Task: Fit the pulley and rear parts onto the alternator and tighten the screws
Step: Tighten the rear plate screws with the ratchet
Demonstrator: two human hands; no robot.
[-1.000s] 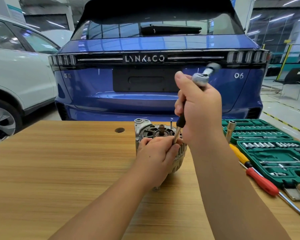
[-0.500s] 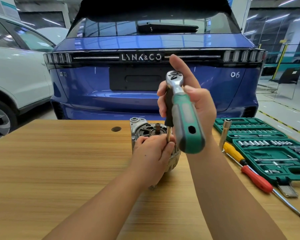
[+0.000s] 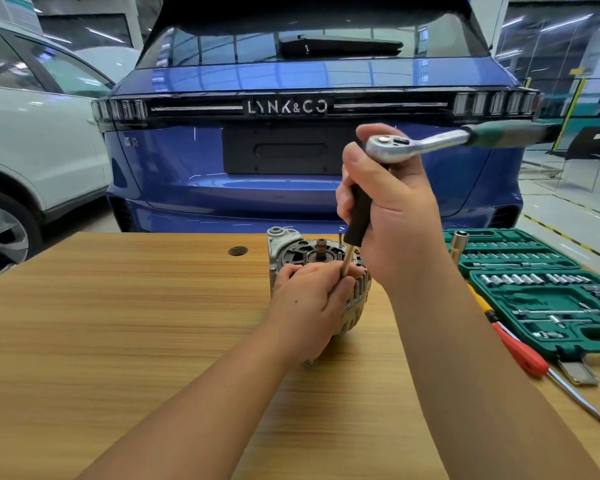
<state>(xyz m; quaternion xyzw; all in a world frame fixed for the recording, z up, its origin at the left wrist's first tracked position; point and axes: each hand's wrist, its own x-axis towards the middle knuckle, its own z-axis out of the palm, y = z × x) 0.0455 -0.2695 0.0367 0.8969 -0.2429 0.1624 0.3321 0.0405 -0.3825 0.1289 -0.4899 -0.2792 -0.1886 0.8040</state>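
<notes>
One head-worn camera looks forward and down, close over the wooden table (image 3: 118, 323).

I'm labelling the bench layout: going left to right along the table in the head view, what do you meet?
Round hole in the tabletop → left hand gripping the alternator → right hand holding the ratchet → red-handled screwdriver → green socket set case.
</notes>
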